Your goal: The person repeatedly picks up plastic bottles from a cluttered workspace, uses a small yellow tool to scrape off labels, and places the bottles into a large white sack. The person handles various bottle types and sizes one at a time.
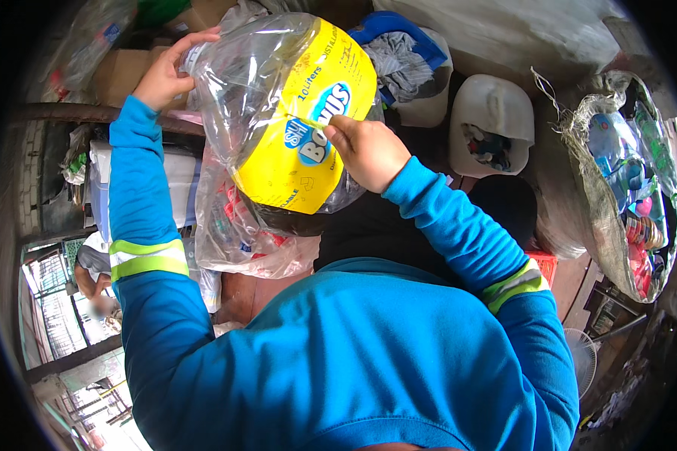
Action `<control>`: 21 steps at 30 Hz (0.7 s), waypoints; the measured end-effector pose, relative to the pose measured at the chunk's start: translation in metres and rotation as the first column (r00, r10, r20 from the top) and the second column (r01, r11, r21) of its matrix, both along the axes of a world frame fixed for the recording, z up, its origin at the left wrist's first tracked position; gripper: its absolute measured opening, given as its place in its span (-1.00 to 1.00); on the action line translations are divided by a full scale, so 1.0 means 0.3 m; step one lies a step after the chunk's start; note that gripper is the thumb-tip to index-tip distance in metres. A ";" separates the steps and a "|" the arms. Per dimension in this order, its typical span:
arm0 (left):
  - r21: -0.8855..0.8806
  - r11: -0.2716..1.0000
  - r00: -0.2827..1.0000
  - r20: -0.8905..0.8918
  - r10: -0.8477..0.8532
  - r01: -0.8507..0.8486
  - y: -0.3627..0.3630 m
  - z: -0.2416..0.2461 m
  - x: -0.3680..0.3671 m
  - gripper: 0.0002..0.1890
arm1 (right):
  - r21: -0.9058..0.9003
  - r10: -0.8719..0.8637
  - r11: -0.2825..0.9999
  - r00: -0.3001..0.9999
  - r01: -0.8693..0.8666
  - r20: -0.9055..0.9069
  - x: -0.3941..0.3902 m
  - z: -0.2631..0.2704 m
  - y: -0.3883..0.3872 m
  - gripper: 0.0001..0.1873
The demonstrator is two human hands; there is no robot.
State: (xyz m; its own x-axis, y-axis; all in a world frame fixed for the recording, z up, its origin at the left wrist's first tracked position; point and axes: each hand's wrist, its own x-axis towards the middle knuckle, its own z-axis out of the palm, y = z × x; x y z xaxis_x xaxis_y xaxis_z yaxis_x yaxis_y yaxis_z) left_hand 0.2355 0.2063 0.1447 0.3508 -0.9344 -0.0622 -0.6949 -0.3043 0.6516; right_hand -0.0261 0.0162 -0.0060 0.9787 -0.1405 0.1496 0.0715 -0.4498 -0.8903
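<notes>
A large clear plastic bottle (254, 67) lies tilted before me, with a wide yellow label (271, 169) bearing writing. My left hand (172, 70) grips the bottle's neck (193, 61) at the upper left, fingers behind it and thumb in front. Against the middle of the label, my right hand (369, 152) pinches a narrow yellow strip (315, 125) between thumb and forefinger. It looks like a fold or torn edge of the label, but I cannot tell for sure. The bottle's far side and base are partly hidden.
Below the bottle is a clear plastic bag (225, 225) of bottles. To the right stand a cut white jug (491, 124) holding small pieces and a woven sack (584, 163) of plastic. A blue container (395, 28) holds grey cloth. A person (93, 270) is at the far left.
</notes>
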 end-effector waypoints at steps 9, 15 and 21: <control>-0.005 0.998 0.997 -0.052 0.056 -0.056 0.036 -0.055 0.048 -0.37 | -0.087 0.005 0.996 0.995 -0.013 -0.101 -0.048 -0.235 -0.014 -0.73; 0.001 0.994 0.990 -0.097 0.107 -0.107 0.046 -0.082 0.070 -0.36 | -0.203 -0.063 0.979 0.990 0.037 -0.125 -0.091 -0.330 -0.023 -0.75; 0.006 0.995 0.993 -0.057 0.103 -0.103 0.053 -0.080 0.081 -0.37 | -0.290 -0.106 0.956 0.973 0.042 -0.207 -0.142 -0.369 -0.114 -0.74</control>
State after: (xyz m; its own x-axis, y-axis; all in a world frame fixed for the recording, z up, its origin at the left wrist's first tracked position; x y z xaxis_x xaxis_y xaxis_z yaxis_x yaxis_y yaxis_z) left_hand 0.2598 0.2223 0.1208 0.4412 -0.8931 -0.0881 -0.6213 -0.3748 0.6881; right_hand -0.0687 -0.0179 -0.1168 0.9802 -0.1969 -0.0219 -0.1528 -0.6810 -0.7162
